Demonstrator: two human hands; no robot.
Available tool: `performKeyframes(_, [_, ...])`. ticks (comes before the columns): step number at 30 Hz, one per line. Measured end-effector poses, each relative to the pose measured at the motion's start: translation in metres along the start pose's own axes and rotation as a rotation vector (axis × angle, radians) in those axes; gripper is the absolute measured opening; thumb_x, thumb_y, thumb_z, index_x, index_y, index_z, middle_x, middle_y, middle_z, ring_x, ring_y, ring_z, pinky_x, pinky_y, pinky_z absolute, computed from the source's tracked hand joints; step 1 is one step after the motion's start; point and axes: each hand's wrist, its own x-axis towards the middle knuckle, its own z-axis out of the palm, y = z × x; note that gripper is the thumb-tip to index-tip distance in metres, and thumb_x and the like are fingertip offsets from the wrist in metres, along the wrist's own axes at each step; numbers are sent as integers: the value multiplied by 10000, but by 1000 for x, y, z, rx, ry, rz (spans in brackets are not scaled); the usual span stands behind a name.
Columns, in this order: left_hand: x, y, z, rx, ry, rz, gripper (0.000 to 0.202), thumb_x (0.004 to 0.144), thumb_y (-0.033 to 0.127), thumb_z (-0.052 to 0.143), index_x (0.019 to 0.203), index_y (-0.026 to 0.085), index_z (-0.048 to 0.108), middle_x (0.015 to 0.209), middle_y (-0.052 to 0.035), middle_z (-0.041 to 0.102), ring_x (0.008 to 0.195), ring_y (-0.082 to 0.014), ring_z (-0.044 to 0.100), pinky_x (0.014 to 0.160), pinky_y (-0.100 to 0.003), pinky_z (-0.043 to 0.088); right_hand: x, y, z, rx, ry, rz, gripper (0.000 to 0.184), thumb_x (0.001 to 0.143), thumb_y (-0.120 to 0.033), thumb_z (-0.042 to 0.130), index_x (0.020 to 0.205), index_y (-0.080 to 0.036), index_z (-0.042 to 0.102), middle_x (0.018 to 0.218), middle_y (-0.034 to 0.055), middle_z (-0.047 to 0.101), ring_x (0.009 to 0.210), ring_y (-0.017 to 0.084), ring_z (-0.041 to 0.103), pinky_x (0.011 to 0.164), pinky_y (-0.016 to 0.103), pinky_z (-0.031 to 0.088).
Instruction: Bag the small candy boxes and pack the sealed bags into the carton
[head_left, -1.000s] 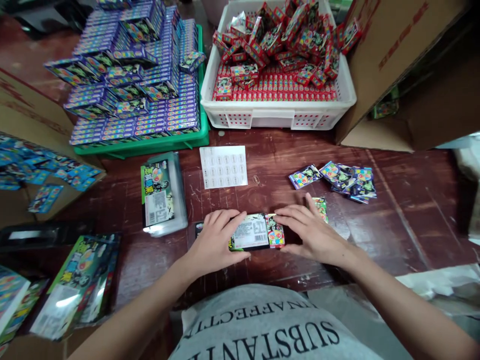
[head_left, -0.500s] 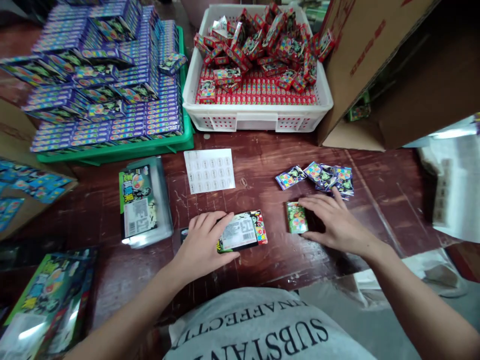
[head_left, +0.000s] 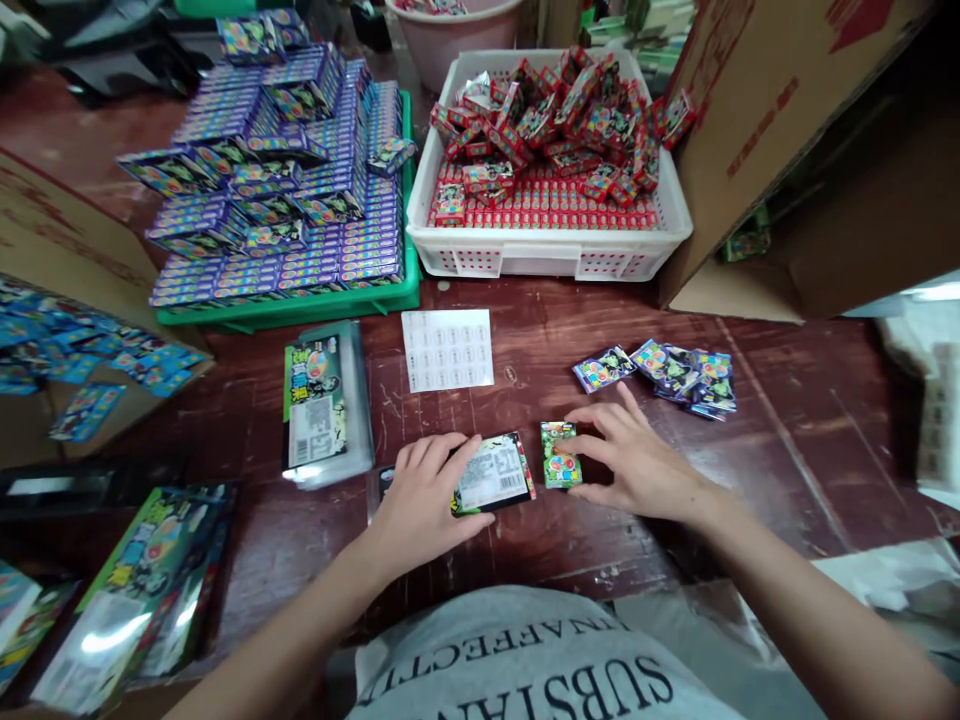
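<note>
From my feed, I have the right hand (head_left: 634,465) curved around a small green box (head_left: 559,460), the thumb at its near edge and the fingers over its far side and top. Taking the sticker sheet (head_left: 448,350) as my mark, that box lies flat, nearer the body and to the right. The left hand (head_left: 424,500) is directly on the near side of the sheet, holding a labelled packet (head_left: 491,475) between thumb and fingers, pressed to the table (head_left: 525,325). A sliver of red shows at the packet's right end, just beside the green box.

Farther out, purple sachets (head_left: 679,375) lie well to the right of the sheet, and a stack of clear plastic packs (head_left: 319,410) sits near its left side. Beyond it I see a white crate (head_left: 540,258) of red boxes (head_left: 555,125); beyond and left, a green tray (head_left: 337,301) piled with purple boxes (head_left: 285,215). A cardboard carton (head_left: 750,150) stands far to its right.
</note>
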Motion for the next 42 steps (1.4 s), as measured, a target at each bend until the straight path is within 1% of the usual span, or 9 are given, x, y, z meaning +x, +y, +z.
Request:
performKeyframes(3, [0,-1,2,10,1,-1,820,747,416,791,1463,261,424,1357,-108,537,1218,-343,490,1015,-504,383,-4,0,12,0,16,45,425,830,-424,744,1219,-299,628,1298,99,557,1247,323,542,1179,724,87])
performKeyframes(9, [0,5,3,2,14,17,854,717,399,814,1457,232,422,1355,-116,533,1220,-341,488,1026,-505,376,-5,-6,24,118,178,72,507,819,-417,767,1259,-276,559,1296,113,506,1282,306,509,1198,687,152])
performKeyframes(14, [-4,6,-3,-76,32,23,879,728,395,801,1486,264,375,1388,-104,506,1254,-326,489,1068,-499,361,-4,-8,7,331,145,53,491,825,-397,773,1258,-287,568,1318,103,489,1310,294,489,1182,622,286])
performKeyframes(17, [-4,5,-13,-135,7,6,896,743,410,790,1507,285,340,1429,-90,465,1278,-306,480,1112,-485,352,-2,-5,-9,544,27,6,538,789,-404,811,1268,-301,589,1376,92,470,1321,272,493,1125,501,416])
performKeyframes(19, [-4,4,-20,-169,-24,8,915,732,406,799,1511,294,331,1441,-78,449,1285,-295,480,1122,-465,366,2,-2,-17,610,-68,-44,560,776,-407,823,1281,-308,601,1402,83,466,1322,262,499,1115,467,429])
performKeyframes(30, [5,13,-23,-150,-31,-26,916,695,389,817,1491,270,379,1388,-91,493,1247,-312,518,1085,-480,424,36,6,-37,412,-149,-202,529,826,-398,772,1322,-300,617,1394,83,486,1299,261,504,1125,481,415])
performKeyframes(33, [5,15,-23,-205,-8,-67,905,709,382,806,1491,286,363,1442,-94,446,1309,-311,485,1121,-484,403,41,9,-51,345,-69,-142,493,838,-426,754,1296,-314,613,1390,81,485,1283,267,515,1110,491,433])
performKeyframes(37, [3,19,-20,-234,68,-156,906,696,381,818,1477,299,365,1451,-96,426,1314,-314,486,1121,-501,412,45,0,-54,198,77,-73,481,811,-431,773,1242,-301,601,1322,89,515,1262,311,522,1181,641,277])
performKeyframes(42, [-1,22,-15,-182,105,-139,893,681,314,811,1464,289,383,1417,-100,463,1300,-316,490,1097,-497,426,45,-9,-48,190,27,-97,454,823,-346,761,1239,-275,592,1311,93,519,1256,299,525,1179,610,308])
